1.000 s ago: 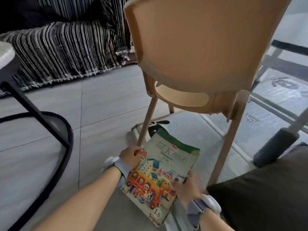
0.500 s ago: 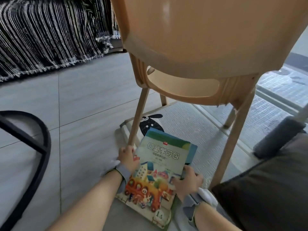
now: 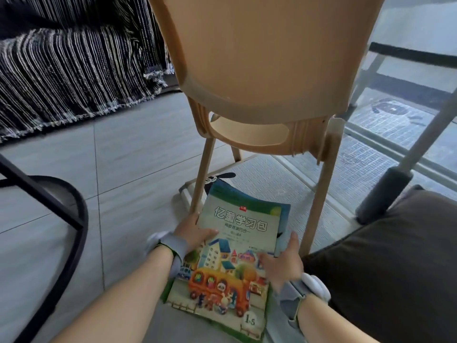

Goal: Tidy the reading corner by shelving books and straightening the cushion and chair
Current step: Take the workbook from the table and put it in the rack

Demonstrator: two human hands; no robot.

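A colourful children's book [image 3: 230, 256] with a green top and a cartoon bus lies on top of other books in a small stack low over the floor, by the legs of a tan plastic chair [image 3: 267, 60]. My left hand [image 3: 195, 233] grips the stack's left edge, thumb on the cover. My right hand [image 3: 284, 261] holds its right edge, fingers on the cover. A blue book edge [image 3: 284, 219] sticks out beneath the top one. A dark brown cushion [image 3: 385, 263] lies on the floor at the right.
A black-and-white striped fringed throw [image 3: 74, 70] hangs at the back left. A black metal curved frame [image 3: 71, 233] stands on the grey tiles at left. A patterned play mat [image 3: 284, 179] lies under the chair. A padded pole [image 3: 385, 194] rises at the right.
Both hands have kept hold of the book stack by the chair legs. A blue book edge now shows under the top one. The view dipped toward the floor, then rose.
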